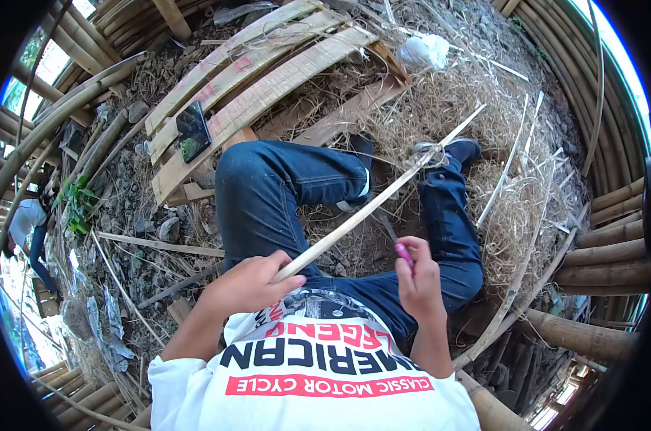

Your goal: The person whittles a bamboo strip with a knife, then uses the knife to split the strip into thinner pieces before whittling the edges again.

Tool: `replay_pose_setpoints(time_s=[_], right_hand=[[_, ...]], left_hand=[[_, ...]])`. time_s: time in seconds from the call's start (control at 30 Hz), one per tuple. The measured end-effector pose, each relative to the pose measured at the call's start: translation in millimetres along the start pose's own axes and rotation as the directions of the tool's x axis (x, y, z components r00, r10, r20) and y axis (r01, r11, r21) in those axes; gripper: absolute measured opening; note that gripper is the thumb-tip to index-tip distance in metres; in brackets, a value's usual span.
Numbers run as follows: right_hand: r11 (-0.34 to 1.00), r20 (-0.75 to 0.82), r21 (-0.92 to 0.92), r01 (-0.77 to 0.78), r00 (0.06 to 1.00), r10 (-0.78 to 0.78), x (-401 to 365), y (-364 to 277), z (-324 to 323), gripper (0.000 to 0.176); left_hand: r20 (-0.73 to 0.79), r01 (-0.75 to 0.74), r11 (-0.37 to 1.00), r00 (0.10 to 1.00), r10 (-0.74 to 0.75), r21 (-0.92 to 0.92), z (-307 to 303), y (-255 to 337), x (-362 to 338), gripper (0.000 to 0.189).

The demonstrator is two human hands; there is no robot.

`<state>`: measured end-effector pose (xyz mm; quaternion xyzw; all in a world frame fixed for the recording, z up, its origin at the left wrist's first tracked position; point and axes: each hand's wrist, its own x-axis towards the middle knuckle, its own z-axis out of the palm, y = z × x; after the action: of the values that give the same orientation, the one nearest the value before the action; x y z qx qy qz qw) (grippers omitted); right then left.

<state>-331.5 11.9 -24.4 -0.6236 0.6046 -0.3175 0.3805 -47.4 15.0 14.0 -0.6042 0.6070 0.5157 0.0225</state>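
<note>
My left hand (252,284) is closed around the near end of a long pale bamboo strip (361,212). The strip slants away to the upper right, across the gap between my legs and over my shoe (460,149). Curled shavings (430,156) cling to it near that ankle. In my right hand (420,279), the fingers wrap a knife (403,253) by its bright pink handle. Its narrow blade points forward and lies below the strip in this view, apart from it.
A slatted wooden pallet (261,86) lies ahead with a dark phone (193,131) on it. Shavings (523,223) cover the ground at right, near a white plastic bag (424,52). Bamboo poles (604,262) enclose the space. Another person (29,228) is bent over at far left.
</note>
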Motion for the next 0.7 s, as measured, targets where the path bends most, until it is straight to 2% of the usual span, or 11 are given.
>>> replay_pose_setpoints(time_s=[0.03,0.1,0.17,0.27,0.3,0.37,0.43,0.5,0.57,0.63,0.7], right_hand=[[1.000,-0.001,0.006,-0.013,1.000,0.013,3,-5,3,0.019],[0.999,0.195,-0.026,0.039,0.980,-0.033,9,-11,9,0.016],[0.997,0.185,-0.046,0.068,0.981,-0.058,11,-12,18,0.016],[0.964,0.205,-0.049,0.263,0.947,-0.248,7,4,38,0.021],[0.968,0.204,-0.042,0.248,0.950,-0.235,7,10,41,0.021],[0.962,0.166,-0.209,0.176,0.976,-0.143,13,24,41,0.024],[0.971,0.153,-0.173,0.164,0.979,-0.138,13,29,37,0.027],[0.951,0.230,-0.161,0.265,0.947,-0.225,5,15,33,0.027],[0.968,0.237,-0.099,0.232,0.950,-0.204,9,22,33,0.024],[0.954,0.138,-0.284,0.102,0.988,-0.064,23,47,29,0.029],[0.961,0.119,-0.242,0.132,0.987,-0.106,22,46,29,0.030]], left_hand=[[0.086,0.041,0.999,0.996,-0.039,-0.017,2,3,7,0.030],[0.118,0.012,1.000,0.993,-0.015,0.029,5,3,15,0.035],[0.183,0.024,0.993,0.983,-0.002,-0.115,10,3,21,0.045],[0.124,0.003,0.979,0.992,0.023,-0.204,14,6,24,0.048],[0.076,-0.013,0.968,0.997,0.033,-0.250,15,7,25,0.050],[0.122,0.074,0.973,0.991,-0.048,-0.217,14,14,26,0.052],[0.177,0.062,0.978,0.984,-0.026,-0.200,20,14,27,0.053],[0.185,0.054,0.977,0.983,-0.015,-0.208,24,17,27,0.049],[0.090,0.071,0.993,0.994,-0.063,-0.091,20,33,25,0.043],[0.118,0.130,0.989,0.986,-0.120,-0.076,22,35,27,0.039],[0.125,0.083,0.995,0.989,-0.075,-0.058,27,33,27,0.037]])
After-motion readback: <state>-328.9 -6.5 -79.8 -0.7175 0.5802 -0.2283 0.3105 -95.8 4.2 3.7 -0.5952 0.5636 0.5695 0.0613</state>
